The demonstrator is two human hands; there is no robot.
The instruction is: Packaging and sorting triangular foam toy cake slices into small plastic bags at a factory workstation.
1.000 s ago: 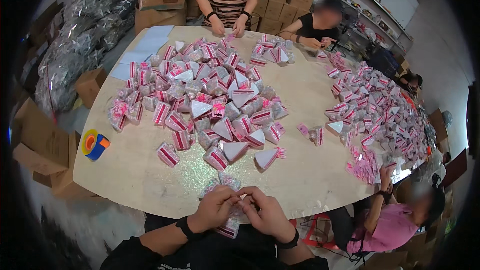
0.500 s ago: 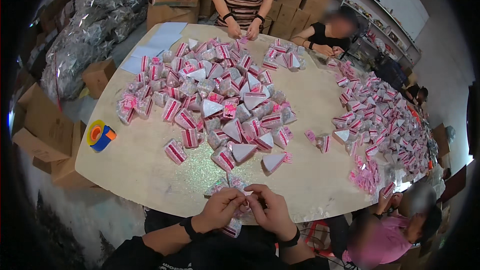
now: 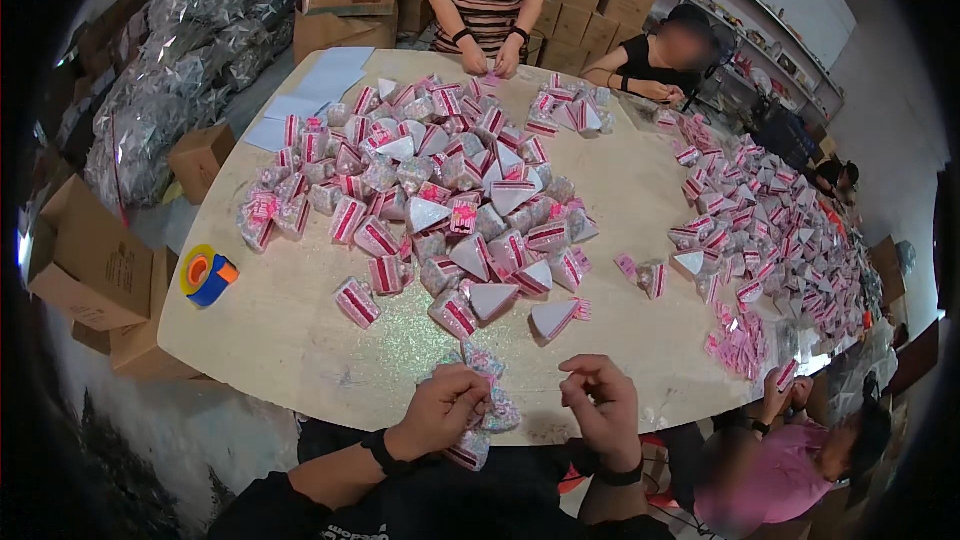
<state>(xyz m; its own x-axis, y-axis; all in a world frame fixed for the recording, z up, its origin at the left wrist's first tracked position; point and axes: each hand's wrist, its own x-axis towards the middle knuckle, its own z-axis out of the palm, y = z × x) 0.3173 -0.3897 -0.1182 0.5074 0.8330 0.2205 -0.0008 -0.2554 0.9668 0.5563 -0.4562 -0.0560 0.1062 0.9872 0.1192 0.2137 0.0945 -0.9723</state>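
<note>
At the near edge of the table, my left hand [image 3: 446, 410] is closed in a pinch against a small glittery, pastel-speckled packet [image 3: 503, 414]. Its fingers partly cover the packet, so the exact hold is hidden. Part of another speckled piece [image 3: 468, 452] shows below that hand. My right hand [image 3: 604, 405] is raised to the right, apart from the packet, its fingers spread and curved with nothing visible in them. Ahead lie wedge-shaped toy cake slices [image 3: 490, 298] in clear wrapping, with pink-and-white striped sides and pale triangular faces.
A large heap of wrapped slices [image 3: 420, 175] covers the table's middle, and another pile [image 3: 770, 225] spreads to the right. A blue-and-yellow tape roll [image 3: 208, 278] lies at left. White sheets [image 3: 318, 90] are at the far left. Other people work around the table.
My right hand has come away from my left, moving right and opening. The left hand stays near the packet, and more of the packet now shows.
</note>
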